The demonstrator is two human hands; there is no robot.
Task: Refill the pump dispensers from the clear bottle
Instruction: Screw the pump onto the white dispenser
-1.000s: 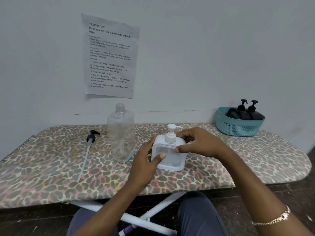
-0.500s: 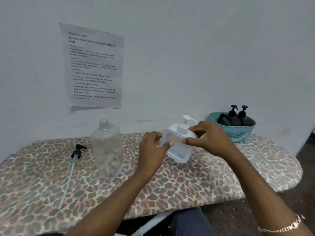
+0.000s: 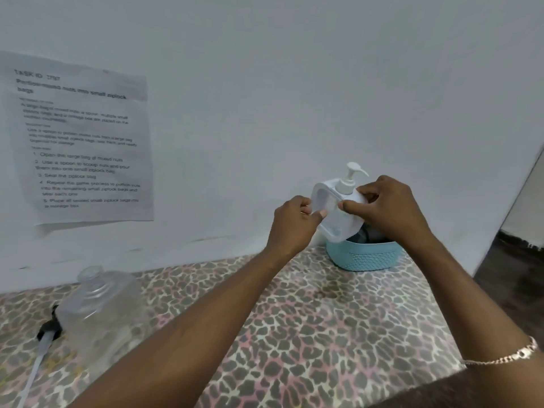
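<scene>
Two hands are seen gripping a white pump dispenser [image 3: 338,213] right of the frame's centre, where it is held tilted in the air above the rim of a teal basket [image 3: 365,256]. The left hand [image 3: 291,228] is clamped on the dispenser's left edge, while the right hand [image 3: 385,207] is closed on its right shoulder beside the pump head. A dark item is glimpsed inside the basket but cannot be made out. At lower left, the clear bottle [image 3: 103,316] is left standing uncapped on the leopard-print board [image 3: 323,334], with a black pump [image 3: 50,329] lying beside it. A printed sheet [image 3: 79,139] is fixed to the wall at upper left.
</scene>
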